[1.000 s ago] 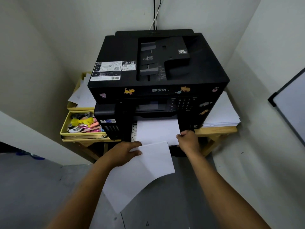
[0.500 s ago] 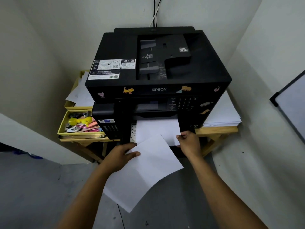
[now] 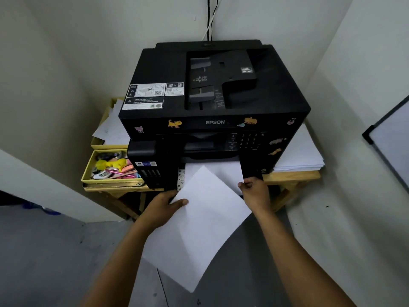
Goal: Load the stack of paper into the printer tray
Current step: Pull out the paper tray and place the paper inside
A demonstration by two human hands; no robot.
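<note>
Below the Epson printer [image 3: 212,120], the left hand [image 3: 161,209] grips the paper [image 3: 205,222], now turned cornerwise toward the tray [image 3: 181,178]; the right hand [image 3: 254,193] pinches its edge.

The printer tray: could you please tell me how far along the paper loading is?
Done: the printer tray is pulled open with white paper in it. In hand: the left hand grips a fresh stack of paper, turned at an angle, one corner over the tray, while the right hand holds the tray's front right corner. Left: squaring the stack, sliding it in and closing the tray.
</note>
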